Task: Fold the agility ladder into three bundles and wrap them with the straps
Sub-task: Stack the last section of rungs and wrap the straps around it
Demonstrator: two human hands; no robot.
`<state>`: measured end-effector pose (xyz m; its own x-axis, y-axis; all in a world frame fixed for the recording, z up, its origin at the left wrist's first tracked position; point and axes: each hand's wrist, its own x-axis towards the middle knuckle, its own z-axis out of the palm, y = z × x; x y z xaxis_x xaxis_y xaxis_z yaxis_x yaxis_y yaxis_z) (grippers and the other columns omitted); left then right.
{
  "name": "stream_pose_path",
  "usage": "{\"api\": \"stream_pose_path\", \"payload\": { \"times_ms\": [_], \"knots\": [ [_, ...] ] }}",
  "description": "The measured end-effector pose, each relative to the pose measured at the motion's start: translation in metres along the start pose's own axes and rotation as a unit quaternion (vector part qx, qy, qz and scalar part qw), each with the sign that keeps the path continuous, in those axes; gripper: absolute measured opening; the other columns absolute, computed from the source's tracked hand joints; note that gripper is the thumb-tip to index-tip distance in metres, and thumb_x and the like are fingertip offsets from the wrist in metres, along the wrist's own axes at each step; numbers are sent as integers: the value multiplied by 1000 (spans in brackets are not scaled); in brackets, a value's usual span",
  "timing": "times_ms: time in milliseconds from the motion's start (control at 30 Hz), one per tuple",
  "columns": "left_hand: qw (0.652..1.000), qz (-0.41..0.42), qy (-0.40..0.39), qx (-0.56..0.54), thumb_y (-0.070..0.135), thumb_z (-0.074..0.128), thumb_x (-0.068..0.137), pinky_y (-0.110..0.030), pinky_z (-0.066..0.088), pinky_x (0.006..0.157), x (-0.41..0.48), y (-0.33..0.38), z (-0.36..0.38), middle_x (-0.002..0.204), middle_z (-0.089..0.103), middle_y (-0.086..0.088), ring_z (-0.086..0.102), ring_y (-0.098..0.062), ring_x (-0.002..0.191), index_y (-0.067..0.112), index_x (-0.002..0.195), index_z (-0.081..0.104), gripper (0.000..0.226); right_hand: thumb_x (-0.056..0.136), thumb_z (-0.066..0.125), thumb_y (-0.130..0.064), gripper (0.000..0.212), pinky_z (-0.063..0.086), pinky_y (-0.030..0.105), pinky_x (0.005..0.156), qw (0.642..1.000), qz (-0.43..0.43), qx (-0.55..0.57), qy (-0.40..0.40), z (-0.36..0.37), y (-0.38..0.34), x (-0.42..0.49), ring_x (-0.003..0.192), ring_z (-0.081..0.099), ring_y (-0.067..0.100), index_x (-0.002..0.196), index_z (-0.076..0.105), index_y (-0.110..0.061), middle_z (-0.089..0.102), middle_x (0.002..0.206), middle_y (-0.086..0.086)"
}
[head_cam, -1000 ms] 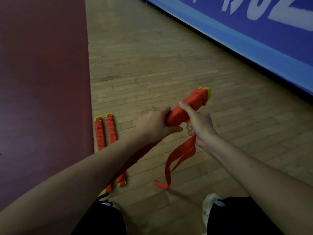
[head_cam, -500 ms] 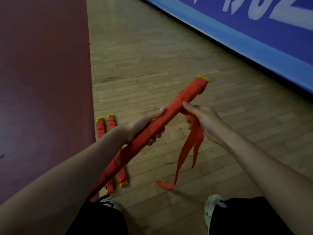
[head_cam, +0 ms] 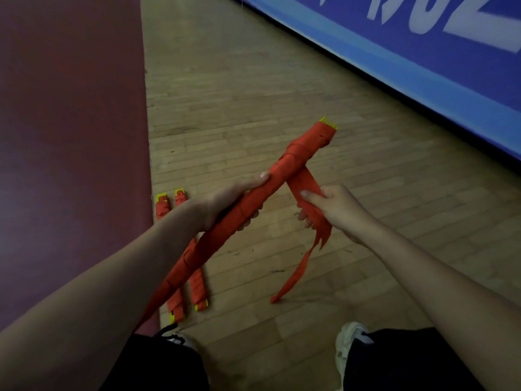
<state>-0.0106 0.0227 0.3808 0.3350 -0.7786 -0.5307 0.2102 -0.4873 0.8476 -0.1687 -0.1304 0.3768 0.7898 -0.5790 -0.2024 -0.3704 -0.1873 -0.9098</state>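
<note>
Slanting above the wooden floor (head_cam: 253,94), the red ladder bundle (head_cam: 296,159) is gripped mid-length by the left hand (head_cam: 222,203). Its loose strap (head_cam: 304,183) is pinched by the right hand (head_cam: 338,210). Two wrapped bundles (head_cam: 197,283) are seen lying along the floor's maroon edge.

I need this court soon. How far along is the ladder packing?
Done: two wrapped bundles lie on the wood floor. In hand: the left hand holds the third bundle while the right hand grips its loose strap. Left: wind the rest of that strap round the bundle and secure it.
</note>
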Motion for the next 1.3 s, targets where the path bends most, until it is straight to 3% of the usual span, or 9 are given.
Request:
{"api": "stream_pose_path", "payload": {
  "times_ms": [133, 333, 500, 633, 800, 1000, 1100, 1200, 1300],
  "knots": [
    [995, 18, 95, 33, 65, 62, 73, -22, 45, 50, 2, 0, 6, 66, 63, -3, 57, -14, 53, 15, 83, 65, 51, 87, 67, -35, 29, 40, 17, 40, 988, -74, -71, 117, 2, -7, -4, 36, 47, 6, 66, 66, -15, 49, 39, -5],
    [976, 67, 177, 104, 71, 72, 53, -28, 53, 70, 6, -2, 18, 81, 74, -3, 69, -17, 75, 16, 84, 72, 63, 87, 67, -36, 45, 37, 20, 43, 975, -126, -61, 173, 15, -13, -11, 33, 44, 6, 51, 53, -14, 45, 33, -5],
    [940, 115, 218, 237, 59, 71, 73, -26, 42, 83, 3, 3, 27, 113, 59, 0, 55, -13, 97, 13, 126, 58, 71, 90, 61, -45, 57, 36, 19, 46, 975, -91, -75, 189, 20, -11, -12, 34, 46, 7, 47, 50, -8, 46, 34, -3],
    [887, 148, 251, 359, 72, 65, 70, -37, 51, 82, -3, 8, 32, 94, 65, 3, 62, -19, 92, 18, 105, 64, 65, 84, 62, -56, 61, 36, 27, 52, 979, -42, -33, 196, 21, -15, -10, 34, 44, 6, 42, 46, -15, 44, 32, -5],
    [740, 246, 328, 534, 79, 53, 72, -31, 35, 62, -3, 10, 42, 90, 62, 3, 63, -22, 87, 30, 89, 47, 52, 75, 68, -63, 53, 30, 28, 47, 973, 36, 85, 213, 25, -23, -9, 34, 38, 4, 52, 51, -18, 38, 31, -13],
    [706, 240, 333, 578, 77, 53, 74, -30, 31, 60, -3, 8, 46, 97, 65, 3, 63, -20, 89, 27, 101, 56, 57, 73, 76, -50, 39, 23, 24, 40, 955, 109, 208, 180, 22, -24, -12, 40, 33, 7, 70, 56, -17, 43, 55, -4],
    [735, 217, 296, 571, 75, 55, 76, -29, 30, 58, -5, 9, 49, 87, 60, 6, 55, -15, 78, 27, 99, 56, 53, 72, 76, -45, 37, 20, 20, 36, 947, 140, 241, 158, 17, -22, -12, 37, 29, 6, 77, 53, -16, 35, 46, -6],
    [851, 193, 182, 453, 69, 59, 77, -27, 42, 61, -8, 13, 38, 79, 59, 8, 59, -13, 76, 26, 99, 59, 48, 72, 75, -42, 36, 18, 21, 37, 944, 133, 255, 164, 12, -19, -10, 35, 27, 7, 74, 50, -16, 32, 40, -8],
    [974, 110, 30, 195, 70, 58, 76, -37, 57, 78, -9, 9, 23, 96, 69, -5, 70, -26, 85, 26, 111, 62, 55, 74, 74, -41, 38, 19, 21, 38, 945, 111, 265, 157, 7, -19, -10, 33, 27, 7, 73, 47, -15, 34, 36, -9]
  ]
}}
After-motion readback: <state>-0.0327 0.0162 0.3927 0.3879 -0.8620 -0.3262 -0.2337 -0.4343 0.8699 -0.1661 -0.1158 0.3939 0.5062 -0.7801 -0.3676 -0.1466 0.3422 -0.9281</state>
